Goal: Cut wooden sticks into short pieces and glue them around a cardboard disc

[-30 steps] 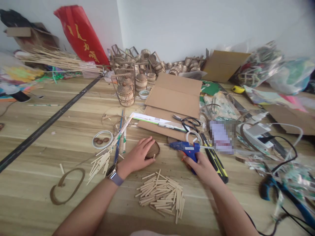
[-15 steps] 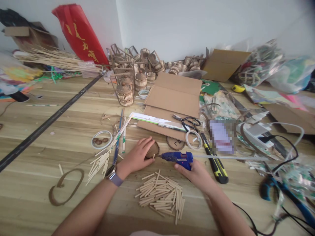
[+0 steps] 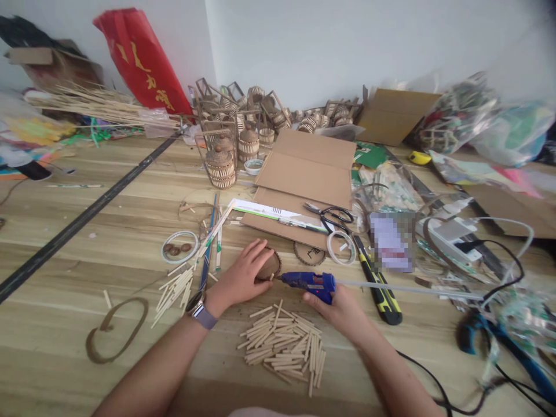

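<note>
My right hand (image 3: 341,307) is wrapped round the handle of a blue hot glue gun (image 3: 309,282). A long clear glue stick (image 3: 391,288) trails from its rear to the right. The nozzle points left, close to the edge of a round wood slice (image 3: 271,264). My left hand (image 3: 243,272) lies over the left part of that slice and holds it, its fingers covering much of it. By the left thumb tip stands a short wooden stick (image 3: 271,277); whether the thumb touches it, I cannot tell. A pile of short wooden sticks (image 3: 284,341) lies in front of me.
A second wood slice (image 3: 309,253) with dark writing lies beyond the glue gun, beside a white tape ring (image 3: 341,248). Scissors (image 3: 332,217), a box cutter (image 3: 379,284) and cardboard (image 3: 308,168) are around it. Small bamboo buckets (image 3: 220,168) stand behind. Cables (image 3: 428,370) run at right.
The glue gun and my right hand have shifted slightly down and toward the left, with the trailing glue stick tilting. My left hand has stayed nearly still on the wood slice.
</note>
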`<action>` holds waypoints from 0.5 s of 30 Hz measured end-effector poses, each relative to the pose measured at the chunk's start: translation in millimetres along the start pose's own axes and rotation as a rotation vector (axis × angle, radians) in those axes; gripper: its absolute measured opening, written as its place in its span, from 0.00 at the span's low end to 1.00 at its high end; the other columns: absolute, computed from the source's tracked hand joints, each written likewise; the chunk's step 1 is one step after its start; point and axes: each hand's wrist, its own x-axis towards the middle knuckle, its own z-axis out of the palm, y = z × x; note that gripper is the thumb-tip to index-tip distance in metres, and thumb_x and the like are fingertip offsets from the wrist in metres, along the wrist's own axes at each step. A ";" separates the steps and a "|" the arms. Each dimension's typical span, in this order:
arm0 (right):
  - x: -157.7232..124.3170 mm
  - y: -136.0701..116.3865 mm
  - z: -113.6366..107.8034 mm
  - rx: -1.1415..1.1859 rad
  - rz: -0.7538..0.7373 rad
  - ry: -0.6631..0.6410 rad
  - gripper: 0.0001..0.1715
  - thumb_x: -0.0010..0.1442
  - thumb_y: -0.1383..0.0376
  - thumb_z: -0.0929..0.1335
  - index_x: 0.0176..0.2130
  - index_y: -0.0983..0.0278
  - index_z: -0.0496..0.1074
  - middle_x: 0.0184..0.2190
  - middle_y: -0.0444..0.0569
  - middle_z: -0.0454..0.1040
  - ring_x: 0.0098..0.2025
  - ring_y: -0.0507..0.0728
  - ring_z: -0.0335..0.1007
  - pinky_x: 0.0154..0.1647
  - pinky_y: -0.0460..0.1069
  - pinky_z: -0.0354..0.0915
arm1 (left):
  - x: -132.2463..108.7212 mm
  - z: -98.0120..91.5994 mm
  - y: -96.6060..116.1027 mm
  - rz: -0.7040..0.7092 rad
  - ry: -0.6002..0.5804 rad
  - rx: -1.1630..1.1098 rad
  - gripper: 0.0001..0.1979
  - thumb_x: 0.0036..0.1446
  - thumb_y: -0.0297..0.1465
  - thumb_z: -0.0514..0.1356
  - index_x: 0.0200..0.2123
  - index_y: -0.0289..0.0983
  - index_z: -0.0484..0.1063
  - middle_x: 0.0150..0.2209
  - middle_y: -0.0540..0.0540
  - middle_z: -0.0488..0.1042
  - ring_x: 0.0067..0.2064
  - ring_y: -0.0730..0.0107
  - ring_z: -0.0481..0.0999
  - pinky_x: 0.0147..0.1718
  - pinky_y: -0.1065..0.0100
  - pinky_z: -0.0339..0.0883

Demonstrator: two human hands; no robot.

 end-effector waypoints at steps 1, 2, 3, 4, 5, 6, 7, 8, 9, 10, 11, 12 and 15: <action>-0.1 -0.1 -0.5 -0.003 0.001 0.002 0.23 0.60 0.53 0.66 0.48 0.62 0.77 0.37 0.50 0.82 0.38 0.62 0.77 0.39 0.52 0.71 | -0.3 -0.3 0.8 0.011 0.006 0.016 0.32 0.54 0.32 0.63 0.61 0.34 0.59 0.67 0.32 0.52 0.68 0.48 0.48 0.63 0.45 0.52; -0.1 -0.3 -1.0 -0.005 0.002 0.003 0.23 0.59 0.53 0.66 0.48 0.62 0.77 0.37 0.50 0.82 0.38 0.62 0.77 0.39 0.52 0.71 | -0.7 -0.8 1.9 0.023 0.012 0.035 0.32 0.53 0.31 0.63 0.61 0.33 0.60 0.67 0.32 0.52 0.68 0.47 0.47 0.63 0.45 0.52; -0.3 -0.7 -1.4 -0.007 0.003 0.005 0.23 0.59 0.53 0.66 0.48 0.62 0.77 0.37 0.50 0.82 0.38 0.62 0.77 0.39 0.52 0.71 | -1.0 -1.4 3.1 0.034 0.018 0.057 0.31 0.53 0.31 0.63 0.60 0.33 0.61 0.66 0.31 0.52 0.68 0.46 0.47 0.63 0.45 0.52; -0.4 -1.1 -1.7 -0.009 0.005 0.006 0.23 0.59 0.53 0.66 0.48 0.62 0.77 0.37 0.51 0.82 0.38 0.63 0.77 0.39 0.53 0.71 | -1.3 -2.1 4.3 0.043 0.025 0.078 0.30 0.53 0.30 0.63 0.59 0.34 0.62 0.66 0.31 0.52 0.68 0.44 0.48 0.62 0.45 0.53; -0.6 -1.4 -1.8 -0.011 0.007 0.007 0.23 0.59 0.53 0.66 0.48 0.62 0.77 0.38 0.51 0.82 0.38 0.63 0.77 0.39 0.53 0.71 | -1.6 -2.8 5.6 0.051 0.033 0.097 0.29 0.53 0.30 0.63 0.59 0.34 0.63 0.66 0.32 0.53 0.67 0.44 0.49 0.62 0.44 0.53; -0.7 -1.7 -1.8 -0.012 0.010 0.007 0.23 0.59 0.53 0.66 0.48 0.62 0.77 0.38 0.51 0.82 0.38 0.63 0.77 0.40 0.53 0.71 | -1.9 -3.3 6.9 0.058 0.042 0.112 0.28 0.53 0.29 0.62 0.58 0.35 0.64 0.66 0.32 0.54 0.67 0.44 0.50 0.62 0.44 0.53; -0.8 -1.7 -1.7 -0.012 0.013 0.007 0.23 0.59 0.53 0.66 0.48 0.62 0.77 0.37 0.51 0.82 0.38 0.63 0.77 0.40 0.53 0.71 | -2.1 -3.6 8.0 0.064 0.054 0.122 0.26 0.53 0.28 0.62 0.56 0.36 0.66 0.65 0.33 0.55 0.67 0.44 0.51 0.61 0.44 0.54; -0.9 -1.6 -1.4 -0.012 0.016 0.009 0.23 0.59 0.53 0.66 0.48 0.63 0.77 0.37 0.50 0.82 0.38 0.63 0.77 0.40 0.53 0.71 | -2.4 -3.7 9.0 0.067 0.067 0.127 0.23 0.53 0.28 0.62 0.54 0.36 0.67 0.65 0.34 0.56 0.66 0.45 0.53 0.61 0.45 0.54; -1.0 -1.3 -1.1 -0.012 0.018 0.010 0.23 0.59 0.53 0.66 0.48 0.63 0.77 0.37 0.50 0.82 0.38 0.63 0.77 0.40 0.53 0.71 | -2.6 -3.4 9.9 0.066 0.081 0.128 0.20 0.52 0.27 0.62 0.50 0.36 0.69 0.64 0.34 0.58 0.66 0.45 0.54 0.61 0.45 0.54; -1.2 -1.0 -0.8 -0.012 0.020 0.012 0.23 0.59 0.53 0.66 0.47 0.63 0.77 0.37 0.50 0.82 0.38 0.63 0.77 0.40 0.53 0.71 | -2.8 -2.9 10.7 0.063 0.094 0.126 0.17 0.52 0.27 0.61 0.47 0.35 0.70 0.63 0.34 0.59 0.65 0.46 0.55 0.61 0.46 0.55; -1.3 -0.6 -0.5 -0.011 0.021 0.012 0.23 0.59 0.53 0.66 0.47 0.62 0.77 0.37 0.50 0.82 0.38 0.63 0.77 0.40 0.53 0.71 | -2.9 -2.2 11.4 0.059 0.104 0.123 0.14 0.51 0.26 0.61 0.43 0.35 0.70 0.62 0.34 0.61 0.65 0.46 0.55 0.61 0.46 0.55; -1.5 -0.3 -0.4 -0.010 0.020 0.012 0.23 0.59 0.53 0.66 0.47 0.62 0.77 0.38 0.50 0.82 0.38 0.63 0.77 0.40 0.53 0.71 | -3.0 -1.4 12.0 0.056 0.112 0.120 0.11 0.51 0.25 0.61 0.40 0.35 0.70 0.62 0.34 0.62 0.65 0.46 0.55 0.61 0.46 0.56; -2.0 -0.2 -0.7 -0.005 0.018 0.006 0.24 0.58 0.52 0.66 0.47 0.62 0.77 0.39 0.51 0.82 0.38 0.63 0.77 0.40 0.53 0.71 | -2.9 0.2 14.2 0.056 0.133 0.098 0.08 0.51 0.23 0.60 0.36 0.36 0.69 0.60 0.36 0.64 0.65 0.46 0.55 0.60 0.45 0.56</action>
